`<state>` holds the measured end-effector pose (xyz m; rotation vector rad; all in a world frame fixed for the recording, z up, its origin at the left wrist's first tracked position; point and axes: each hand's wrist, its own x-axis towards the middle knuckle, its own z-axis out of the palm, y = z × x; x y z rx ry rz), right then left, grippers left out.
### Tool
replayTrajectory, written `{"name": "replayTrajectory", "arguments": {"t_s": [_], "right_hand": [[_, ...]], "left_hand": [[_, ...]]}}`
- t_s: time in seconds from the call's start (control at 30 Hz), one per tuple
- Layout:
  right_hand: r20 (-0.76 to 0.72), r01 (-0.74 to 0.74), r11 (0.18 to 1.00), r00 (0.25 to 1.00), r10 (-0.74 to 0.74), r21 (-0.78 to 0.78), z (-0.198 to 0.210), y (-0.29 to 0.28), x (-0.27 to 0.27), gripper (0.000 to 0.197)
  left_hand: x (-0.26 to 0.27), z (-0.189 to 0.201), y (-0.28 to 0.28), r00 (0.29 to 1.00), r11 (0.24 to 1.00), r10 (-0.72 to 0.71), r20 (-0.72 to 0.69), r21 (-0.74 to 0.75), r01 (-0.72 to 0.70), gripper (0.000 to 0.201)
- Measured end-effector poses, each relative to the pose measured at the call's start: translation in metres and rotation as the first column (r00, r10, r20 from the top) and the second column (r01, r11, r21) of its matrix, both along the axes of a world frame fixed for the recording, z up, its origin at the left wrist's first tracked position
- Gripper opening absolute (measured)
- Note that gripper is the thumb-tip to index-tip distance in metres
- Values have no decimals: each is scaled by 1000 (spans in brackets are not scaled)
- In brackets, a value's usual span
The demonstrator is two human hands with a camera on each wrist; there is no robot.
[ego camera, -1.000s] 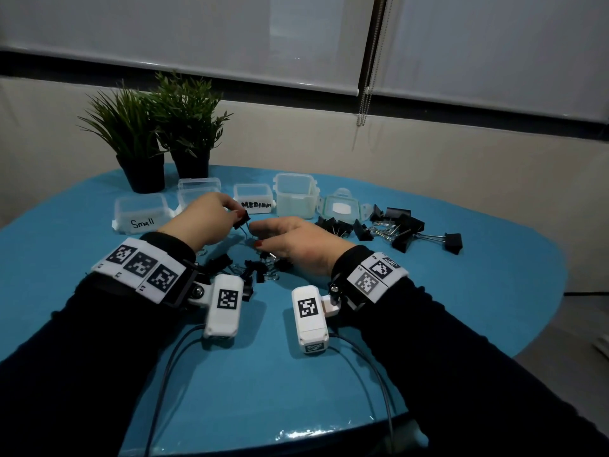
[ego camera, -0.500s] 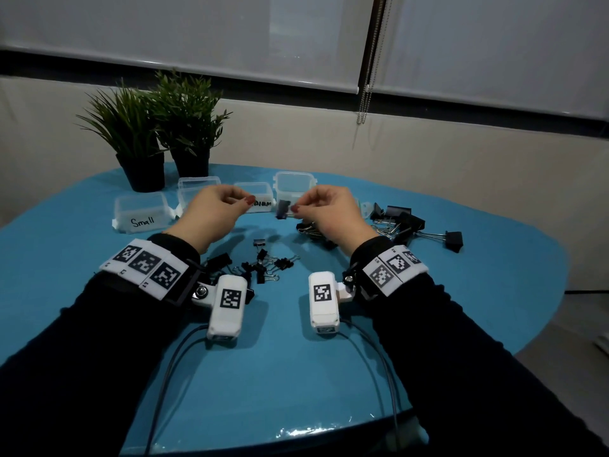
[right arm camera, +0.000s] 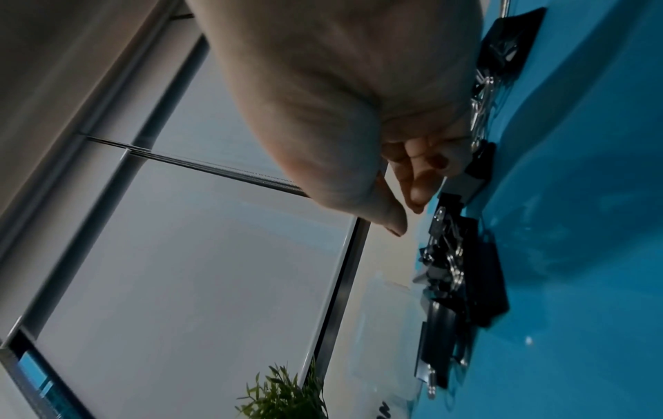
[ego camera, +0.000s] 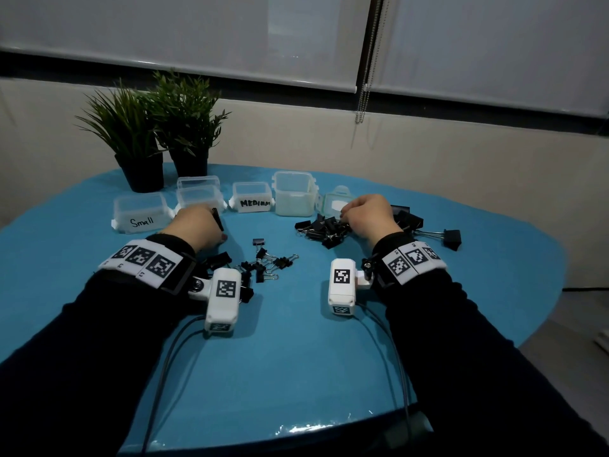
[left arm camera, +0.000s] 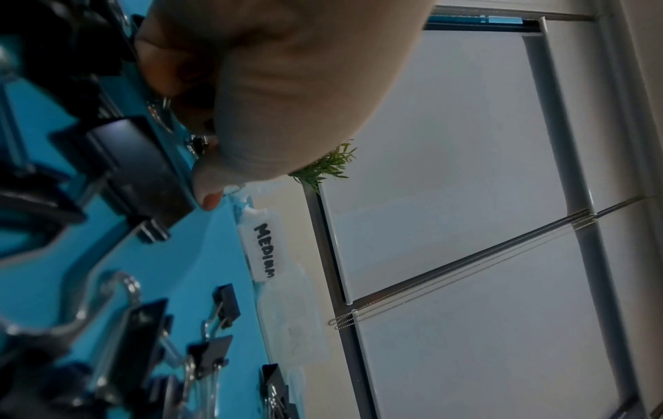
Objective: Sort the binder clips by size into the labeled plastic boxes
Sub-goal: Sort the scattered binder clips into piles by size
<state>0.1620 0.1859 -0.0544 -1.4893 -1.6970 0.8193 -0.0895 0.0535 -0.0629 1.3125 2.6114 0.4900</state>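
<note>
My left hand (ego camera: 214,222) hovers low in front of the unlabeled box (ego camera: 197,192), between the "Small" box (ego camera: 141,214) and the "MEDIUM" box (ego camera: 252,199). It grips a black binder clip (ego camera: 217,220) between thumb and fingers. In the left wrist view the thumb (left arm camera: 206,195) lies against a black clip (left arm camera: 143,164). My right hand (ego camera: 346,212) is over the heap of larger clips (ego camera: 326,232), and its fingers (right arm camera: 416,195) are loosely bent with nothing between them. Several small clips (ego camera: 263,263) lie near my left wrist.
A taller open box (ego camera: 293,192) and a loose lid (ego camera: 336,201) stand right of the "MEDIUM" box. One big clip (ego camera: 451,238) lies at the far right. Two potted plants (ego camera: 158,127) stand behind the boxes. The blue table (ego camera: 290,357) is bare near its front edge.
The hands met mid-table with a clip between them, then parted. My left hand dropped back toward the boxes with a clip, and my right hand moved right over the large heap.
</note>
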Motion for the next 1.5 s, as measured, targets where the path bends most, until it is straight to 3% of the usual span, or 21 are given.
{"name": "replayTrajectory", "arguments": {"t_s": [0.2,0.4,0.6,0.77,0.9,1.2,1.33,1.5], "right_hand": [[9,-18,1000,1000,18,24,1,-1,-1,13],[20,-78,996,997,79,-48,1,-6,0,23],[9,-105,991,994,106,-87,-1,-7,-2,20],[4,-122,986,992,123,-109,-3,-7,-4,17],[27,-131,984,990,135,-124,-4,-8,-3,16],[38,-133,984,990,138,-122,-5,-5,-4,19],[49,-133,984,989,139,-115,-5,-4,-4,19],[47,-126,988,990,131,-89,-6,-3,-4,17]], "left_hand": [[4,3,-6,999,999,-44,17,29,43,49],[19,7,-11,970,975,-217,110,76,210,56],[24,9,-12,926,936,-349,144,93,339,59],[28,9,-12,921,927,-373,115,73,367,55],[33,11,-14,914,915,-403,54,41,401,27],[34,10,-13,937,940,-337,97,96,328,42],[36,11,-14,936,931,-335,110,190,311,41],[48,16,-15,886,849,-436,160,400,345,35]]}}
